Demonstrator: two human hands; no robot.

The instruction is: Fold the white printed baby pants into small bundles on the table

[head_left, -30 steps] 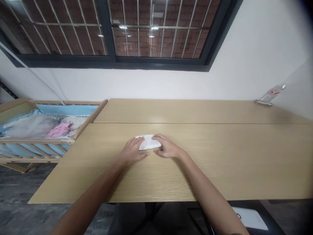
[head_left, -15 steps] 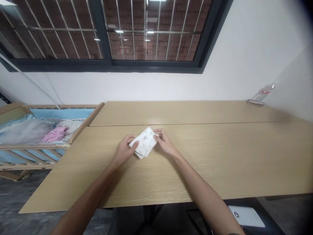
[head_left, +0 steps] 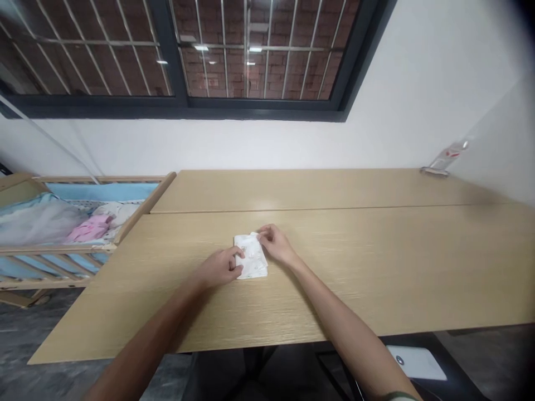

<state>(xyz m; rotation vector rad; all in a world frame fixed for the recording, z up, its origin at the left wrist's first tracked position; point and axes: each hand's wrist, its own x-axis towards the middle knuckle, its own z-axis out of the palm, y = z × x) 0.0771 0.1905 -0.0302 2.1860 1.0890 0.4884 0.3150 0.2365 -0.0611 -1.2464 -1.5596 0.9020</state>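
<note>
A small folded white cloth (head_left: 252,262) with a faint print lies on the light wooden table (head_left: 376,267), near its middle. My left hand (head_left: 220,267) grips the cloth's left edge with curled fingers. My right hand (head_left: 276,244) pinches the cloth's upper right corner. Both forearms reach in from the bottom of the view.
A wooden cot (head_left: 62,223) with blue lining, a pink garment (head_left: 90,227) and other cloths stands left of the table. A clear sign holder (head_left: 443,159) sits at the far right corner by the white wall. A white device (head_left: 413,362) lies below the table's front edge.
The cloth was pressed flat under both hands, then lifted and turned, and now lies on the table again, rotated upright, with both hands pinching its edges.
</note>
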